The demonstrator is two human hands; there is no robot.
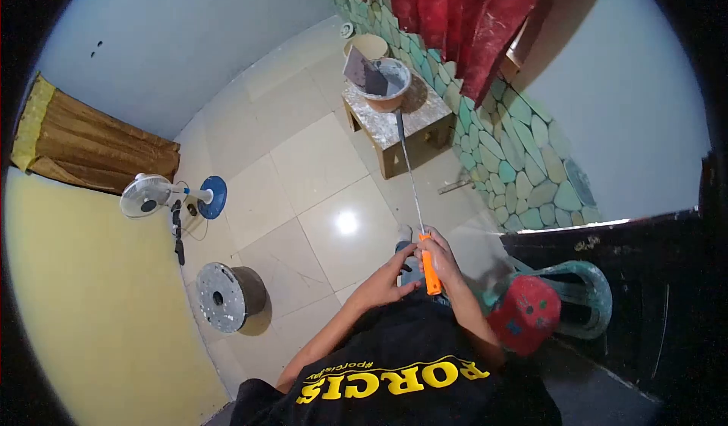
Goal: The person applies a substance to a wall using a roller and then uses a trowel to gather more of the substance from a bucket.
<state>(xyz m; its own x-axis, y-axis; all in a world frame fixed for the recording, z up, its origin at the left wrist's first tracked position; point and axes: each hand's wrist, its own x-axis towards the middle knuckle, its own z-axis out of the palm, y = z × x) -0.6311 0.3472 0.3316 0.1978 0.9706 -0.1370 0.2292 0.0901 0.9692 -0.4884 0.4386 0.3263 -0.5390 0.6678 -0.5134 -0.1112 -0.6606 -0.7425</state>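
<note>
My right hand [443, 259] is wrapped round the orange handle of a long, thin paint roller [430, 268]. Its metal rod reaches forward, and the narrow dark head ends just below a bucket [385, 103] of greyish paint or filler. A flat, grey-brown board [366, 75] leans in that bucket. Close beside the handle is my left hand [381, 280], thumb and fingers apart, fingertips overlapping the right hand's edge in this view. The bucket stands on a small, paint-spattered wooden table [402, 126].
Against the left wall stand a white-and-blue fan [149, 197] and a grey spool [221, 297]. A green plastic chair [595, 297] with a red item [528, 314] is at my right. Red curtains [470, 24] hang above a green stone-patterned wall [523, 149].
</note>
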